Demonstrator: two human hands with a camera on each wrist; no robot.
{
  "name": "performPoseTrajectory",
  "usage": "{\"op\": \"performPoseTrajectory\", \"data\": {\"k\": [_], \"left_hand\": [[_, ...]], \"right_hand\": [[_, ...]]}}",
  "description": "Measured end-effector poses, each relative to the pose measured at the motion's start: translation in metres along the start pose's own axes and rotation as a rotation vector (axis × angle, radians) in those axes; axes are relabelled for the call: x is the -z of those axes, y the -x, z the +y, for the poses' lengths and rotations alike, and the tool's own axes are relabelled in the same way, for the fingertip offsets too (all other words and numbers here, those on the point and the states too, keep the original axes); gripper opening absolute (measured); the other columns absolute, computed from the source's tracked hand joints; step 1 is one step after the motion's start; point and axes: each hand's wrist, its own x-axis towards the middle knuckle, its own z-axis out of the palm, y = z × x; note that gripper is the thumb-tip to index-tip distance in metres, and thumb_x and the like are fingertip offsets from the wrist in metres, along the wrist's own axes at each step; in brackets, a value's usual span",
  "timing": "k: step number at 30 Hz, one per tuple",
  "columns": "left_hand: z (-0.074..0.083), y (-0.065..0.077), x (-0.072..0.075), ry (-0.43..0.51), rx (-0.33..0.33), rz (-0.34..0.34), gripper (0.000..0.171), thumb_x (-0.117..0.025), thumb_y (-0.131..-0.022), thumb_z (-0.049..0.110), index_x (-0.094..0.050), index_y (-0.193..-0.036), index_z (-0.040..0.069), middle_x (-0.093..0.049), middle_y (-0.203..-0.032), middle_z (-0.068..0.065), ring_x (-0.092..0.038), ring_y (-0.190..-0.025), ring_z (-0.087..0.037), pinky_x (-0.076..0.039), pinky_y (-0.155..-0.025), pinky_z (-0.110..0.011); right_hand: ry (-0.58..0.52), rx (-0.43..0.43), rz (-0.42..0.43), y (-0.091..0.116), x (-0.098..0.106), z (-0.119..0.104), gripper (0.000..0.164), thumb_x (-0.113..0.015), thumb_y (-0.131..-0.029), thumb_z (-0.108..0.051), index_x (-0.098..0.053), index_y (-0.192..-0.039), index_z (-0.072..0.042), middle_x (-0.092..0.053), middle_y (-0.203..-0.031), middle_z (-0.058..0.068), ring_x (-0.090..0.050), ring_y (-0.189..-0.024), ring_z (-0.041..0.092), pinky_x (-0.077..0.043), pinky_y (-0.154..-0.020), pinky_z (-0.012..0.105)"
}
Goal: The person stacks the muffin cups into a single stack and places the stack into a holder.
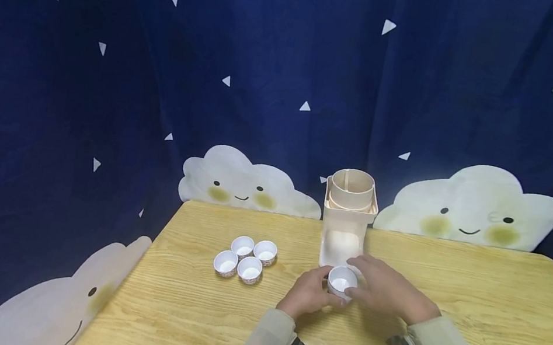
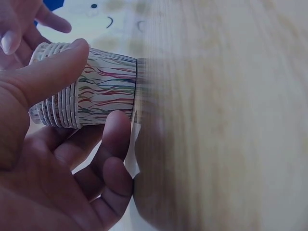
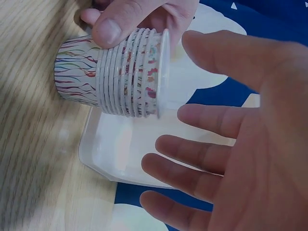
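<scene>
A stack of nested paper cups stands upright on the table, directly in front of a beige cup-holder-like stand. Wavy coloured lines mark the lowest cup's side, and several white rims sit close together above it in both wrist views. My left hand grips the stack, thumb on one side and fingers curled around the other. On the opposite side, my right hand has its fingers spread and extended beside the stack's top rim. A gap shows between those fingers and the cups in the right wrist view.
Several small white cups with patterned sides stand grouped on the wooden table, left of my hands. The stand has a round, open-topped cylinder at its top. A dark blue curtain with cloud prints hangs behind the table.
</scene>
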Motion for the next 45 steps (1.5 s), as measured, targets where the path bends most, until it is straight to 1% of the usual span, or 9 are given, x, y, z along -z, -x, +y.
{"op": "performPoseTrajectory", "data": {"k": [4, 15, 20, 27, 33, 36, 40, 43, 45], "left_hand": [[0.001, 0.001, -0.001, 0.036, 0.011, -0.007, 0.054, -0.088, -0.071, 0.021, -0.067, -0.121, 0.026, -0.070, -0.114, 0.005, -0.059, -0.090, -0.009, -0.051, -0.059, -0.025], [0.003, 0.000, -0.001, -0.019, -0.001, -0.001, 0.059, -0.090, -0.070, 0.024, -0.066, -0.123, 0.027, -0.070, -0.120, 0.005, -0.061, -0.104, -0.011, -0.050, -0.085, -0.028], [0.003, -0.001, -0.001, -0.035, -0.014, -0.012, 0.060, -0.090, -0.069, 0.023, -0.065, -0.123, 0.026, -0.071, -0.119, 0.004, -0.062, -0.105, -0.012, -0.051, -0.082, -0.027], [0.003, -0.003, 0.005, -0.134, -0.058, -0.036, 0.064, -0.090, -0.069, 0.028, -0.061, -0.126, 0.024, -0.070, -0.113, 0.006, -0.062, -0.103, -0.010, -0.049, -0.092, -0.030], [0.003, 0.000, 0.007, -0.200, -0.065, -0.052, 0.067, -0.090, -0.068, 0.033, -0.059, -0.126, 0.022, -0.069, -0.110, 0.006, -0.063, -0.100, -0.010, -0.050, -0.090, -0.029], [0.004, 0.005, 0.010, -0.221, -0.049, -0.047, 0.071, -0.088, -0.070, 0.038, -0.057, -0.131, 0.020, -0.069, -0.116, 0.003, -0.063, -0.106, -0.014, -0.050, -0.092, -0.033], [0.006, 0.015, 0.019, -0.221, -0.046, -0.037, 0.077, -0.078, -0.079, 0.048, -0.050, -0.143, 0.015, -0.061, -0.136, -0.006, -0.058, -0.124, -0.024, -0.048, -0.103, -0.042], [0.007, 0.023, 0.030, -0.221, -0.077, -0.047, 0.077, -0.071, -0.085, 0.052, -0.047, -0.146, 0.013, -0.055, -0.144, -0.009, -0.057, -0.127, -0.029, -0.047, -0.105, -0.044], [0.009, 0.029, 0.037, -0.236, -0.099, -0.055, 0.076, -0.069, -0.086, 0.053, -0.047, -0.146, 0.013, -0.054, -0.144, -0.009, -0.060, -0.121, -0.028, -0.049, -0.101, -0.043]], "right_hand": [[0.008, -0.021, -0.009, 0.001, 0.001, -0.001, 0.053, -0.073, -0.086, -0.026, -0.059, -0.129, 0.002, -0.063, -0.127, 0.016, -0.061, -0.116, 0.034, -0.050, -0.097, 0.052], [-0.003, -0.049, -0.015, 0.005, 0.001, 0.005, 0.052, -0.070, -0.087, -0.026, -0.058, -0.130, 0.002, -0.063, -0.128, 0.019, -0.060, -0.117, 0.038, -0.049, -0.099, 0.055], [-0.036, -0.079, -0.007, 0.010, 0.001, 0.009, 0.050, -0.068, -0.089, -0.024, -0.058, -0.130, 0.003, -0.062, -0.129, 0.024, -0.058, -0.121, 0.044, -0.046, -0.102, 0.058], [-0.060, -0.033, 0.036, 0.019, 0.000, 0.018, 0.046, -0.067, -0.092, -0.024, -0.059, -0.127, 0.005, -0.063, -0.126, 0.024, -0.058, -0.120, 0.044, -0.046, -0.102, 0.058], [-0.091, -0.020, 0.039, 0.025, -0.002, 0.025, 0.047, -0.068, -0.091, -0.023, -0.058, -0.128, 0.005, -0.063, -0.126, 0.024, -0.057, -0.120, 0.045, -0.045, -0.102, 0.059], [-0.109, -0.034, 0.037, 0.028, -0.001, 0.027, 0.048, -0.068, -0.091, -0.025, -0.058, -0.129, 0.003, -0.063, -0.127, 0.022, -0.057, -0.121, 0.043, -0.045, -0.102, 0.059], [-0.158, -0.054, 0.035, 0.032, -0.002, 0.026, 0.046, -0.068, -0.092, -0.024, -0.059, -0.130, 0.000, -0.064, -0.128, 0.020, -0.058, -0.122, 0.042, -0.045, -0.102, 0.059], [-0.186, -0.078, 0.029, 0.034, -0.006, 0.026, 0.047, -0.068, -0.092, -0.024, -0.058, -0.131, 0.000, -0.063, -0.130, 0.021, -0.057, -0.122, 0.043, -0.045, -0.101, 0.060], [-0.195, -0.085, 0.029, 0.035, -0.009, 0.027, 0.050, -0.068, -0.092, -0.025, -0.056, -0.132, 0.002, -0.062, -0.130, 0.023, -0.058, -0.120, 0.044, -0.046, -0.100, 0.060]]}}
